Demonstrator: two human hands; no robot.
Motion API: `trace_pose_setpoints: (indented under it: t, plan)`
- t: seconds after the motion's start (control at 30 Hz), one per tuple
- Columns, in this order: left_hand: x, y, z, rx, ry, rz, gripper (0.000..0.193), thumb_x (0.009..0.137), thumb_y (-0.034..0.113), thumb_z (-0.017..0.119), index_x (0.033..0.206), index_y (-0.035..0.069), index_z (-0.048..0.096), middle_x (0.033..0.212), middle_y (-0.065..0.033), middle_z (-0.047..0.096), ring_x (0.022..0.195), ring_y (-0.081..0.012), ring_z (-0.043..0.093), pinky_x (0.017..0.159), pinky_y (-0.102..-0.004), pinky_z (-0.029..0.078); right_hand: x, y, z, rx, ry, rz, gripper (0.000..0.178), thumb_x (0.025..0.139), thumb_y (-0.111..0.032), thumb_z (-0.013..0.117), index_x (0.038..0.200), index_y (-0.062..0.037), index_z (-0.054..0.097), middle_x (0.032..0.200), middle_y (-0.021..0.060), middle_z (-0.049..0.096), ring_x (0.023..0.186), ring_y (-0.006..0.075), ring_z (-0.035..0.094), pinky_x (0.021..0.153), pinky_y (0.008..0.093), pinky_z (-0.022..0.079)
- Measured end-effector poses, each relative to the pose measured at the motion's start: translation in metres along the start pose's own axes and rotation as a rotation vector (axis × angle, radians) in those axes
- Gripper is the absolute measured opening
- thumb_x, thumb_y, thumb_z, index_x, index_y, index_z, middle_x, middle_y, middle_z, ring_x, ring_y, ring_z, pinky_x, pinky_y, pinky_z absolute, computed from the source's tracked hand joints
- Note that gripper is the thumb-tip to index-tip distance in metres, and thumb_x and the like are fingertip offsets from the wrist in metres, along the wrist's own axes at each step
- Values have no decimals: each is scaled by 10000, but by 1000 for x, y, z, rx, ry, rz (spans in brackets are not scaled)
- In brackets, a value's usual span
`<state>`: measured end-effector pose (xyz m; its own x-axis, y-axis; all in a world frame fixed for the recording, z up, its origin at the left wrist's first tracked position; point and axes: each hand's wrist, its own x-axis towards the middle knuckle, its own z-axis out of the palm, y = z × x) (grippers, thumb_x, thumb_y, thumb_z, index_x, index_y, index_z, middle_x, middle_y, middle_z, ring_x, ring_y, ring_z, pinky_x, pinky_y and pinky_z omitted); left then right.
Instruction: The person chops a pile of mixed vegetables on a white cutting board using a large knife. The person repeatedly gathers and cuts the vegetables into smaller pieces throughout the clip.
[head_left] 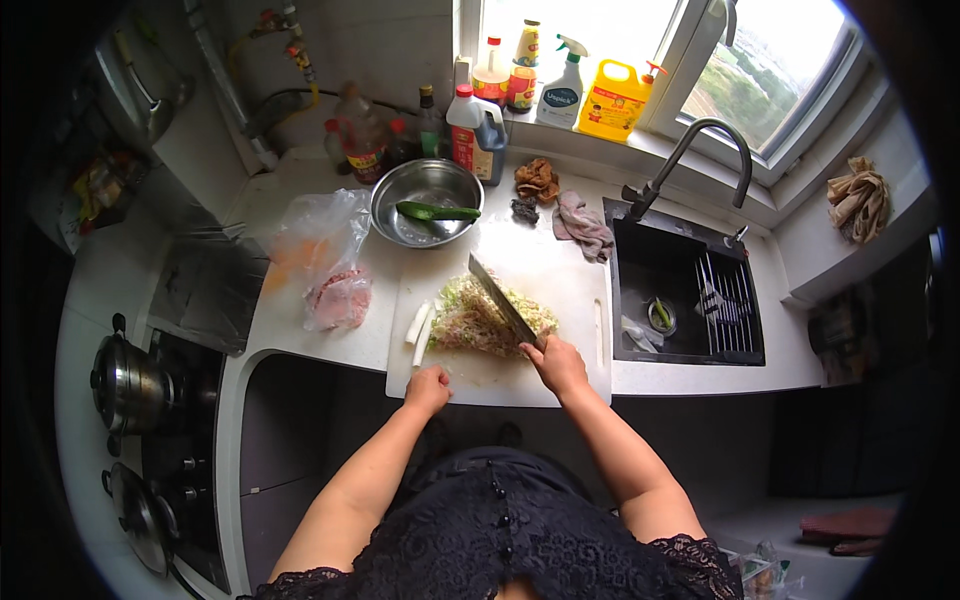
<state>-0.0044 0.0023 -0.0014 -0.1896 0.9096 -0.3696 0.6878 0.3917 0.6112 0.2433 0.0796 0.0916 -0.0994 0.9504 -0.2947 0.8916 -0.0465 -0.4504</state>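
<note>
My right hand (558, 366) is wrapped round the handle of a cleaver (503, 306). Its broad blade slants up and left across a heap of chopped meat and pale green vegetable (478, 318). The heap lies on a white cutting board (580, 300). Closed in a loose fist, my left hand (429, 388) rests at the board's near left edge, and nothing shows in it. Just beyond it lie white scallion or leek pieces (420, 330), apart from the fingers.
Behind the board, a steel bowl (385, 215) holds a green cucumber (437, 212). Plastic bags with meat (338, 298) lie left. A rag (583, 226) sits near the black sink (625, 345). Bottles (478, 135) stand behind; pots (130, 385) stand far left.
</note>
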Motion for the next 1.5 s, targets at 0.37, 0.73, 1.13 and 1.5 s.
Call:
trace_pose_setpoints:
  t: [0.37, 0.73, 1.13, 1.5]
  plan:
    - [1, -3, 1, 2, 1, 14, 203, 645, 142, 776, 788, 73, 650, 778, -127, 667, 792, -301, 646, 708, -389, 506, -22, -29, 7, 96, 74, -111, 459, 833, -493, 596, 834, -35, 618, 799, 193, 644, 803, 378, 614, 696, 450, 476]
    - [-2, 1, -2, -3, -12, 24, 206, 644, 137, 770, 781, 67, 634, 773, -122, 658, 779, -298, 640, 712, -387, 506, -9, -20, 18, 4, 12, -35, 492, 835, -524, 569, 917, -41, 620, 874, 186, 654, 859, 377, 613, 727, 455, 480]
    - [1, -1, 0, -14, 6, 46, 206, 650, 143, 771, 790, 76, 635, 759, -118, 659, 781, -300, 639, 712, -395, 504, 2, -4, 5, 1, -38, 19, 458, 844, -507, 566, 946, -65, 626, 875, 205, 654, 863, 383, 617, 743, 452, 483]
    - [3, -6, 3, 4, 19, 51, 197, 647, 145, 768, 778, 81, 635, 754, -114, 659, 777, -299, 640, 702, -394, 504, -1, -6, -7, 29, 33, 64, 475, 827, -507, 590, 891, -37, 618, 874, 206, 647, 861, 394, 608, 733, 466, 477]
